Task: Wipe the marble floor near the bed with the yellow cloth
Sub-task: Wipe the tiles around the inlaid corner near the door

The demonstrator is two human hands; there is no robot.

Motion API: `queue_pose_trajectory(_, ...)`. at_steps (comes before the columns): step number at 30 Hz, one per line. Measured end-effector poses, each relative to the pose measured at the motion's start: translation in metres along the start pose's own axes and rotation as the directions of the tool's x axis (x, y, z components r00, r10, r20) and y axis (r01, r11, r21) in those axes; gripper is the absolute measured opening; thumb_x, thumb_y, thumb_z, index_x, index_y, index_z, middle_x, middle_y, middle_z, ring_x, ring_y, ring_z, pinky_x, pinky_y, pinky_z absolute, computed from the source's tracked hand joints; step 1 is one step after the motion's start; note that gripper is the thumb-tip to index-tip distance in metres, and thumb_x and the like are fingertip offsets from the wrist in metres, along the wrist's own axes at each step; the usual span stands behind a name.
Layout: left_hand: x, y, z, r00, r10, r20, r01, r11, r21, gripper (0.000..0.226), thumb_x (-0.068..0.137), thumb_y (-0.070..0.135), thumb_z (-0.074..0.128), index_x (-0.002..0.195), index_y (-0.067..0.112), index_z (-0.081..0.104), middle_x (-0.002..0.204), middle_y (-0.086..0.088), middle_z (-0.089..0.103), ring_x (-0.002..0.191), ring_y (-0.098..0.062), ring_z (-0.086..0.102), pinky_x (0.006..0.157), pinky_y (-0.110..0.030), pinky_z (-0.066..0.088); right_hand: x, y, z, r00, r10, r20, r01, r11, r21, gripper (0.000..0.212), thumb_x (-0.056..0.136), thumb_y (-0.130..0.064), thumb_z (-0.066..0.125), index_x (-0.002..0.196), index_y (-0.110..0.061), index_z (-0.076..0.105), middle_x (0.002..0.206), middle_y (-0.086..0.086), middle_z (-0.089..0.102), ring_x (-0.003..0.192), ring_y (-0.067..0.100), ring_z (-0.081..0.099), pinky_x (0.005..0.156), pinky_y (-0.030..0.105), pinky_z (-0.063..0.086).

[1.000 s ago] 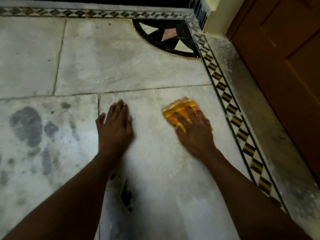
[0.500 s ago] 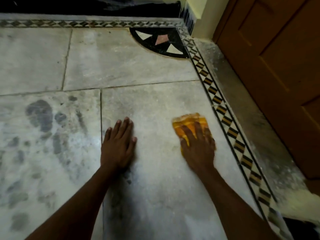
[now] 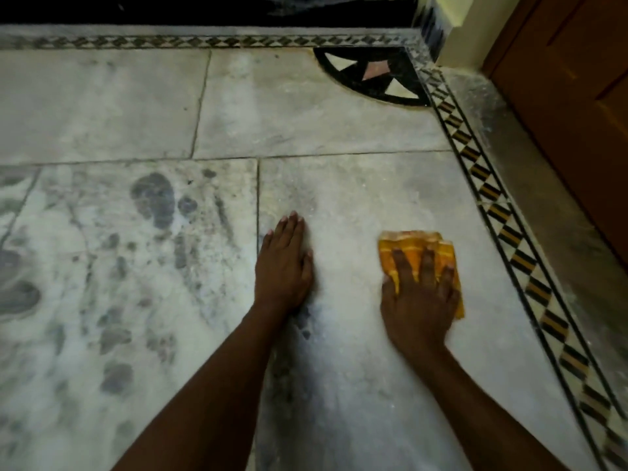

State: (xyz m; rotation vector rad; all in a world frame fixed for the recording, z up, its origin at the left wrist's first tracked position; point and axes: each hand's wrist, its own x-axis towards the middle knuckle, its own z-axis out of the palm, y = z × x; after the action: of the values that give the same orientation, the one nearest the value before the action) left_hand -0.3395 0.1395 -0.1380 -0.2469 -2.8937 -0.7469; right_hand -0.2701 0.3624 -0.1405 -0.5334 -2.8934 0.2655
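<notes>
my right hand (image 3: 419, 297): fingers spread, pressing yellow cloth (image 3: 416, 248) flat on marble floor (image 3: 306, 107); my left hand (image 3: 283, 266): flat, no grip

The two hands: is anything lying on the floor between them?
No. In the head view only bare marble floor separates the left hand from the right hand pressing the yellow cloth.

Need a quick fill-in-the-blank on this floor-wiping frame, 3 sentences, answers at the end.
1. The right hand presses flat on the ____ cloth.
2. The left hand rests bare on the ____ floor, touching no cloth.
3. The dark smudges lie on the slab to the ____ of the left hand.

Missing words: yellow; marble; left
</notes>
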Motion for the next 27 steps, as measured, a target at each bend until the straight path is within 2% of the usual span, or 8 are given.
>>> queue_pose_trajectory(8,-0.039,-0.012,0.0,0.968,-0.225,-0.112,0.237,0.965,0.109,0.06,0.104,0.032,0.039,0.158,0.005,0.044,0.169,-0.016,0.036,0.157,-0.034,0.035,0.126,-0.051,0.028,0.046,-0.084,0.027,0.953,-0.301,0.03,0.298,0.952,0.065,0.057,0.095,-0.053,0.042,0.149,-0.039,0.055,0.164,0.015,0.044,0.144,0.059,0.039,0.112,0.071,0.033)
queue_pose_trajectory(10,-0.05,-0.015,-0.01,0.966,-0.25,-0.07,0.258,0.95,0.174,0.063,0.106,0.04,0.028,0.162,0.013,0.039,0.172,-0.012,0.029,0.16,-0.032,0.029,0.128,-0.054,0.022,0.008,-0.066,0.02,0.861,-0.505,0.055,0.503,0.863,0.045,0.053,0.1,-0.053,0.042,0.151,-0.044,0.052,0.166,0.01,0.041,0.149,0.051,0.038,0.114,0.066,0.037)
queue_pose_trajectory(14,-0.077,-0.037,-0.026,0.968,-0.251,0.026,0.241,0.949,0.202,0.063,0.107,0.049,0.02,0.167,0.031,0.023,0.177,0.001,0.01,0.165,-0.019,0.008,0.131,-0.053,0.008,0.002,0.027,-0.013,0.485,-0.87,-0.088,0.874,0.481,0.071,0.049,0.105,-0.038,0.049,0.154,-0.041,0.048,0.171,0.0,0.03,0.161,0.028,0.023,0.126,0.053,0.03)
queue_pose_trajectory(15,-0.082,-0.039,-0.029,0.969,-0.244,0.035,0.233,0.953,0.194,0.063,0.108,0.051,0.02,0.168,0.031,0.021,0.178,0.001,0.008,0.165,-0.018,0.006,0.132,-0.051,0.006,0.016,0.046,-0.018,0.5,-0.864,-0.063,0.866,0.499,0.033,0.05,0.105,-0.034,0.049,0.155,-0.038,0.047,0.171,0.0,0.032,0.16,0.03,0.025,0.126,0.053,0.03)
queue_pose_trajectory(18,-0.088,-0.038,-0.03,0.969,-0.247,0.02,0.239,0.951,0.196,0.063,0.109,0.052,0.021,0.168,0.032,0.019,0.178,0.002,0.007,0.165,-0.018,0.004,0.132,-0.049,0.004,0.047,0.054,-0.008,0.939,-0.342,-0.028,0.34,0.939,-0.042,0.056,0.105,-0.051,0.036,0.159,-0.04,0.04,0.171,0.01,0.031,0.156,0.042,0.03,0.121,0.063,0.031)
queue_pose_trajectory(21,-0.089,-0.031,-0.029,0.96,-0.28,0.027,0.271,0.945,0.184,0.064,0.108,0.053,0.017,0.168,0.034,0.015,0.178,0.004,0.004,0.165,-0.017,0.002,0.132,-0.049,0.004,0.046,-0.021,0.006,0.975,0.211,0.064,-0.215,0.974,0.072,0.062,0.103,-0.056,0.043,0.161,-0.04,0.033,0.175,0.013,0.015,0.156,0.054,0.012,0.123,0.071,0.012)
queue_pose_trajectory(24,-0.108,-0.025,-0.037,0.962,-0.27,0.039,0.257,0.945,0.201,0.064,0.107,0.052,0.014,0.168,0.035,0.013,0.177,0.005,0.003,0.164,-0.016,0.002,0.132,-0.05,0.005,0.013,-0.102,0.013,0.988,-0.09,0.129,0.077,0.991,0.108,0.062,0.102,-0.053,0.042,0.161,-0.038,0.035,0.174,0.017,0.017,0.154,0.058,0.016,0.121,0.074,0.015)
queue_pose_trajectory(27,-0.137,-0.031,-0.045,0.97,-0.244,-0.011,0.241,0.946,0.217,0.063,0.107,0.047,0.017,0.166,0.028,0.028,0.176,0.003,0.015,0.163,-0.017,0.014,0.131,-0.052,0.014,-0.058,-0.118,0.017,0.834,-0.548,0.063,0.536,0.832,0.145,0.055,0.1,-0.051,0.044,0.153,-0.039,0.05,0.167,0.014,0.039,0.149,0.052,0.038,0.118,0.069,0.031)
